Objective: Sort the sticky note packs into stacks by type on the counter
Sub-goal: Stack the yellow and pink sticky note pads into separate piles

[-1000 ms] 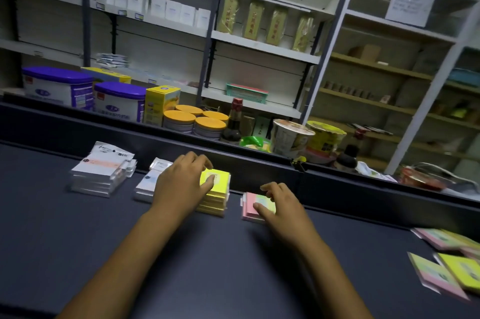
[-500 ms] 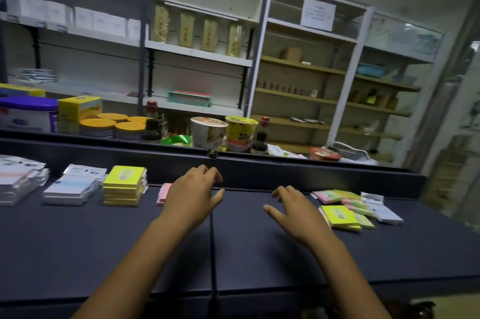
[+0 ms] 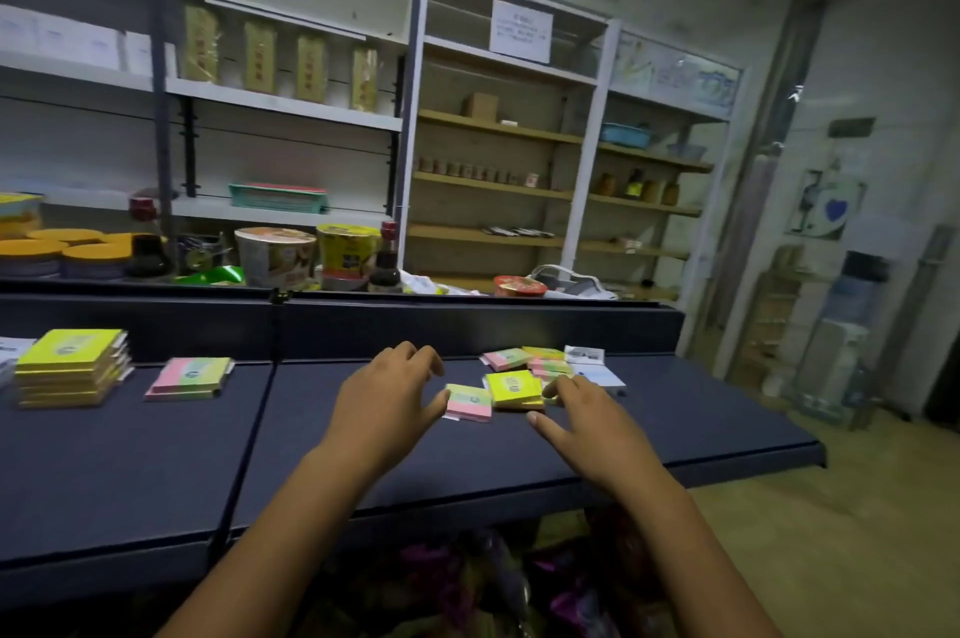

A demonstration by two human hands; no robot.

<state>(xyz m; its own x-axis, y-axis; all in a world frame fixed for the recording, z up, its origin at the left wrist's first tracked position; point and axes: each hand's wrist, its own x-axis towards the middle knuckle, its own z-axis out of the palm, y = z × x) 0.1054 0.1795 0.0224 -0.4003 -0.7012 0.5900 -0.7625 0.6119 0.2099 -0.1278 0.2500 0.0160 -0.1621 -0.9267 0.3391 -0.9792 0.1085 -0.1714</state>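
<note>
On the dark counter a stack of yellow sticky note packs stands at the far left, with a short pink-and-green stack beside it. To the right lies an unsorted heap: a pink-green pack, a yellow pack, more mixed packs and white packs. My left hand hovers open, its thumb at the pink-green pack's left edge. My right hand is open, its fingertips at the yellow pack's right edge. Neither hand holds anything.
A raised dark ledge runs along the counter's back. Behind it stand noodle cups, sauce bottles and orange-lidded tubs. Shelving fills the back wall. The counter's right end drops to the floor.
My view and both hands have swung right, away from the sorted stacks and over to the loose heap. The hands now reach the pink-green and yellow packs.
</note>
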